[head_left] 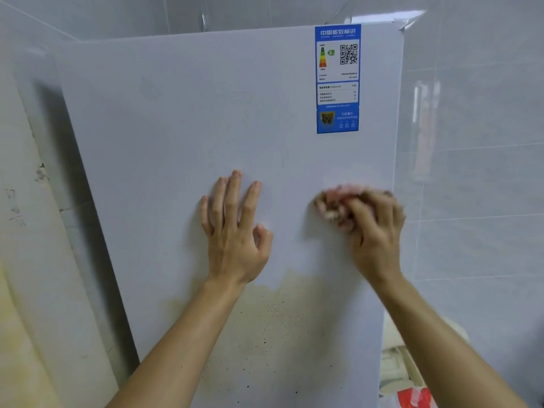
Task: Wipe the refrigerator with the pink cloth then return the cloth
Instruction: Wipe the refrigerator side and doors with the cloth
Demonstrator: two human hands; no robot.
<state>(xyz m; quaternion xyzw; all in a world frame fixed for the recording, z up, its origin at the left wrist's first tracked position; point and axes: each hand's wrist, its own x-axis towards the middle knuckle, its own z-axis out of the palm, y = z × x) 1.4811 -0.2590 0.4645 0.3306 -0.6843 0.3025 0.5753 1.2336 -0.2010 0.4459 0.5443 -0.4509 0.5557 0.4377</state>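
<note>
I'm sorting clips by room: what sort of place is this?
Probably a home kitchen or utility corner: a white refrigerator with a blue energy label stands against glossy tiled walls, and the right hand holds a pink cloth against its stained front.

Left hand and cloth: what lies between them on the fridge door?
Nothing: the head view shows only bare white door between the left hand and the cloth.
</note>
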